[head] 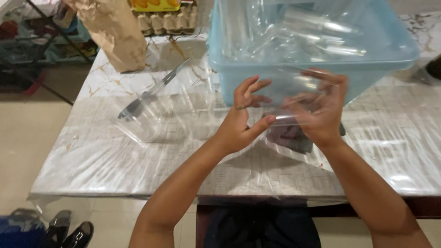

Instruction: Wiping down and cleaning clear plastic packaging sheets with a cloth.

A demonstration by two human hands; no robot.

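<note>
paper bag (115,32): brown, upper left of the frame
egg carton (167,20): top centre
scissors (149,92): left, on the surface (101,151)
shoes (69,227): black, lower left, on the floor

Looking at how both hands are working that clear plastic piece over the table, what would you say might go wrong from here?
1. The thin clear plastic bag is pinched only by the fingertips of the left hand and right hand, so it may slip.
2. The light blue plastic tub of clear plastic pieces stands just behind the hands; a knock could shove it.
3. The long clear-bladed knife with a dark handle lies loose on the plastic-covered marble table, where a sleeve or arm might catch it.
</note>
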